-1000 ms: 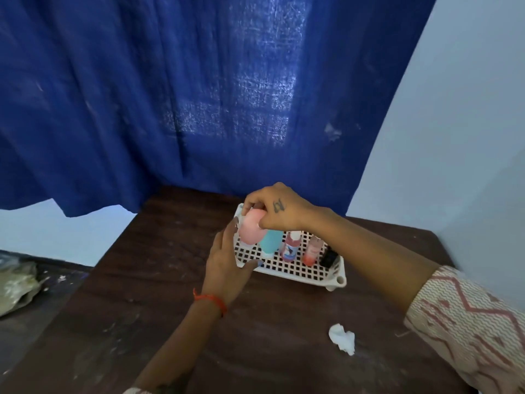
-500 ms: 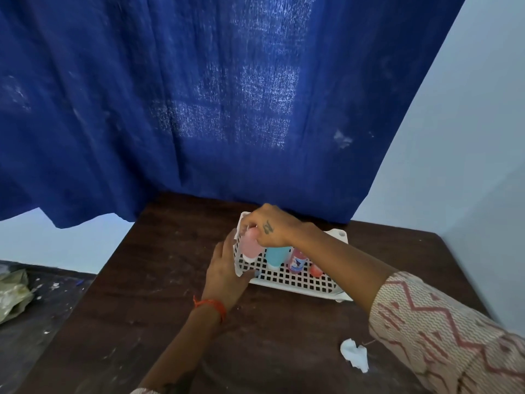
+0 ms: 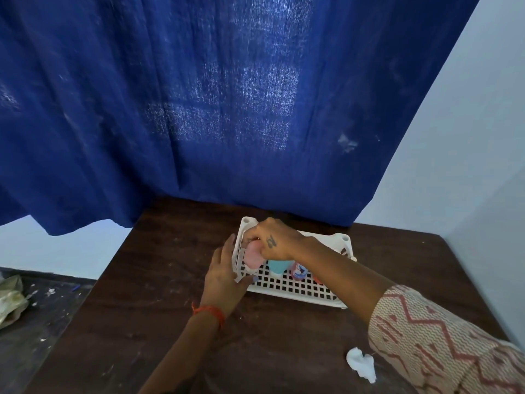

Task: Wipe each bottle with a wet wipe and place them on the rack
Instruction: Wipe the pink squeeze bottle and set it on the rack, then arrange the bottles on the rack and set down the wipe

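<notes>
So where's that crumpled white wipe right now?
The crumpled white wipe lies on the dark wooden table, near its front edge on the right, just beside the patterned sleeve and well apart from the white rack.

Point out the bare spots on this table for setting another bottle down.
Bare wood lies left of the left hand, and nearer, between the white rack and the crumpled wipe. The rack's left end is crowded: the right hand is on the pink bottle.

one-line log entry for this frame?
step: racking | right hand: on pink bottle in rack | left hand: steadying rack | wipe: on table
</notes>
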Demonstrator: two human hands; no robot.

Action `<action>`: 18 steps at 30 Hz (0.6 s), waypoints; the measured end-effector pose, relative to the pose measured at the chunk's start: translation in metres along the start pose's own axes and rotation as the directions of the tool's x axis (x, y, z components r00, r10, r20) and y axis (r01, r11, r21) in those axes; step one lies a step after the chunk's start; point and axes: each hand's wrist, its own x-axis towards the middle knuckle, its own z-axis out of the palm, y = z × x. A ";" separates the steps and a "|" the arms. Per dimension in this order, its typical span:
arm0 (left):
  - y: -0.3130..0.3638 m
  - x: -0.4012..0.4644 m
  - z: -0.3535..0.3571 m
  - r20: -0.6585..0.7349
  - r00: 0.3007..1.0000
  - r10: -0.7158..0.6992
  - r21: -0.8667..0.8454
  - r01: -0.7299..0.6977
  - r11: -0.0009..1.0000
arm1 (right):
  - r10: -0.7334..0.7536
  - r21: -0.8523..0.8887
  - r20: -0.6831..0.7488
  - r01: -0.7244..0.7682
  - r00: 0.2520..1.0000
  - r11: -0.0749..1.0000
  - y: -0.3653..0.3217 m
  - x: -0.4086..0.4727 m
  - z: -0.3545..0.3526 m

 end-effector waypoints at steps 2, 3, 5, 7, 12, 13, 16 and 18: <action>0.002 0.001 -0.002 0.002 1.000 0.007 -0.008 -0.007 1.000 | -0.010 0.005 0.009 0.010 1.000 1.000 0.002 -0.001 -0.001; 0.004 0.001 -0.003 0.003 1.000 0.012 -0.014 -0.012 1.000 | -0.014 0.008 0.003 0.014 1.000 1.000 0.003 -0.002 -0.003; 0.008 0.001 -0.006 -0.005 0.999 0.034 -0.029 -0.034 0.999 | -0.021 0.021 -0.049 0.022 0.999 1.000 0.007 -0.007 -0.007; 0.012 0.001 -0.008 -0.032 0.997 0.075 -0.033 -0.076 0.997 | -0.027 0.048 -0.130 0.034 0.991 0.998 0.012 -0.015 -0.011; 0.042 -0.004 -0.010 -0.145 0.953 0.267 -0.011 -0.271 0.963 | -0.006 0.150 -0.360 0.065 0.933 0.987 0.023 -0.055 -0.023; 0.051 -0.005 -0.008 -0.168 0.936 0.308 -0.013 -0.314 0.949 | 0.015 0.180 -0.404 0.063 0.915 0.982 0.025 -0.066 -0.025; 0.077 -0.011 0.001 -0.181 0.883 0.433 -0.016 -0.443 0.897 | 0.127 0.278 -0.502 0.021 0.856 0.960 0.033 -0.102 -0.022; 0.092 -0.020 0.015 -0.147 0.855 0.498 -0.015 -0.505 0.863 | 0.228 0.378 -0.554 -0.002 0.801 0.926 0.041 -0.130 -0.012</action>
